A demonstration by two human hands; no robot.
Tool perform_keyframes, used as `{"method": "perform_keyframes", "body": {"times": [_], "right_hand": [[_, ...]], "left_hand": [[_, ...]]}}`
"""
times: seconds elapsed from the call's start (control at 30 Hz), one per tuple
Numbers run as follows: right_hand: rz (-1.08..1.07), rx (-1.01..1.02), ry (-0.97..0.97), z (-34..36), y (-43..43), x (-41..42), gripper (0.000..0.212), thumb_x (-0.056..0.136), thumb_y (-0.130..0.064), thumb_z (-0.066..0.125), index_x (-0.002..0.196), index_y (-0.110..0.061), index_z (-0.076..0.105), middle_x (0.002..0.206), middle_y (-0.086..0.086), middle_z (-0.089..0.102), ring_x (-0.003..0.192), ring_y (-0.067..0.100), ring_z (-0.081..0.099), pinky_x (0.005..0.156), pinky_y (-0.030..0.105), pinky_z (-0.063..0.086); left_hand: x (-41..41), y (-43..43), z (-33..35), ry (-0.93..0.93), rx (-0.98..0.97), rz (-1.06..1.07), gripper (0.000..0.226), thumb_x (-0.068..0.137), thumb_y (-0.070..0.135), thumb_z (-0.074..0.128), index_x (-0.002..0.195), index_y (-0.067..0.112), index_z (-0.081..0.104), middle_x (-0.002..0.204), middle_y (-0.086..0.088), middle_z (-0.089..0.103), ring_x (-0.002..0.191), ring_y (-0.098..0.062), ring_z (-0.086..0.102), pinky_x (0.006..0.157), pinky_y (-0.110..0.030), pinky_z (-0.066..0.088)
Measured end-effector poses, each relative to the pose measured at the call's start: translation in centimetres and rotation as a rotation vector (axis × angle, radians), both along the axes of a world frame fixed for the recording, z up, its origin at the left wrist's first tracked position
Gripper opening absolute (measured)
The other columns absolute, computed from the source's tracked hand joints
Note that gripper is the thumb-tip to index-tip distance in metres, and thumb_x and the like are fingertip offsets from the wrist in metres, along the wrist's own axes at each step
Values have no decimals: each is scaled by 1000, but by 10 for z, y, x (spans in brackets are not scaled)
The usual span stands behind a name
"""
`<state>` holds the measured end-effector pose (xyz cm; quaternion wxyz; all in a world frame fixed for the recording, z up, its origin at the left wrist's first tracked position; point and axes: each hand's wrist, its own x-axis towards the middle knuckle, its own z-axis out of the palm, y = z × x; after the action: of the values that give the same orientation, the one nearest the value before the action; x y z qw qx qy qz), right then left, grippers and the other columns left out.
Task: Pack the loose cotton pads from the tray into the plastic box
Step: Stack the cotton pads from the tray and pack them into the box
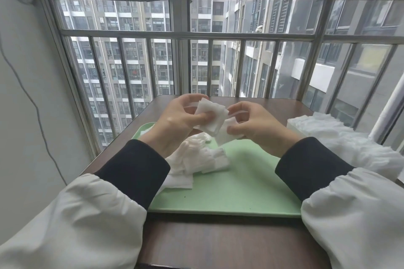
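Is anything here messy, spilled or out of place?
Only the loose cotton pads: they lie in a jumbled, overlapping heap on the green tray, not stacked. The left hand and right hand each hold pads above it. Nothing looks damaged.

My left hand (181, 117) and right hand (259, 125) meet at frame centre — fingers curled, both pinching cotton pads (211, 116), forearms angled inward.
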<state>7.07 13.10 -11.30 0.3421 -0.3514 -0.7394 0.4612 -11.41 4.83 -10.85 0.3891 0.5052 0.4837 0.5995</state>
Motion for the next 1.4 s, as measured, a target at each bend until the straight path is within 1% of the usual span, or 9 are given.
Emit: {"method": "perform_keyframes", "body": {"times": [0.1, 0.27, 0.4, 0.57, 0.8, 0.9, 1.07, 1.2, 1.4], "right_hand": [[34, -128, 132, 2, 0, 1, 30, 81, 10, 70, 102, -11, 64, 87, 7, 68, 82, 23, 64, 76, 40, 51], [20, -155, 225, 2, -2, 0, 17, 83, 9, 71, 92, -6, 69, 83, 10, 71, 78, 24, 68, 83, 45, 56], [10, -137, 241, 5, -6, 0, 11, 85, 6, 71, 92, -3, 70, 97, 24, 68, 80, 26, 66, 71, 34, 59], [36, -147, 307, 7, -11, -2, 8, 85, 7, 69, 88, -1, 68, 91, 21, 63, 72, 22, 66, 64, 27, 58], [113, -209, 388, 9, -12, -2, 21, 72, -14, 78, 89, -4, 69, 84, 12, 73, 75, 23, 71, 65, 32, 59], [142, -252, 385, 11, -9, -1, 16, 86, -18, 71, 97, -6, 71, 94, 11, 76, 82, 25, 73, 69, 35, 60], [0, -55, 1, 12, -4, 3, 22, 97, -8, 49, 95, -12, 70, 82, 4, 76, 70, 16, 72, 57, 26, 56], [117, 184, -518, 9, -4, 6, 13, 85, -17, 72, 97, -20, 69, 92, 1, 73, 64, 3, 64, 55, 18, 51], [174, 117, -678, 5, -13, 4, 43, 66, -37, 91, 98, -24, 66, 88, -8, 76, 59, 2, 69, 48, 12, 46]], "left_hand": [[-1, 0, -1, -6, 8, -39, 40, 81, 5, 78, 120, 6, 67, 102, -14, 76, 89, -23, 74, 72, -32, 61], [-2, 0, -2, 68, 11, -110, 28, 76, 22, 81, 102, 14, 75, 99, -14, 78, 90, -26, 74, 74, -32, 60], [0, -3, -1, 192, 13, -145, 32, 70, 37, 85, 98, 22, 79, 102, -4, 78, 92, -17, 73, 75, -26, 55], [1, -3, -2, 203, -22, -186, 42, 74, 38, 84, 107, 13, 78, 108, -12, 76, 98, -22, 70, 86, -38, 56], [1, -2, -2, 123, 0, -168, 28, 77, 29, 84, 100, 14, 79, 103, -13, 76, 91, -20, 72, 77, -32, 57], [1, -2, -2, 87, 18, -121, 30, 73, 27, 81, 99, 13, 78, 100, -11, 77, 87, -18, 73, 75, -31, 58], [0, -2, 0, 42, 49, -45, 19, 85, 13, 77, 103, 9, 75, 93, -10, 77, 81, -16, 72, 68, -27, 58], [-2, -1, 1, 7, 37, 19, 24, 87, 10, 76, 110, 7, 71, 97, -11, 78, 81, -15, 73, 72, -29, 59], [-2, -1, 1, 4, 17, 70, 34, 86, 13, 79, 118, 7, 68, 105, -16, 75, 85, -17, 72, 74, -28, 57]]}}
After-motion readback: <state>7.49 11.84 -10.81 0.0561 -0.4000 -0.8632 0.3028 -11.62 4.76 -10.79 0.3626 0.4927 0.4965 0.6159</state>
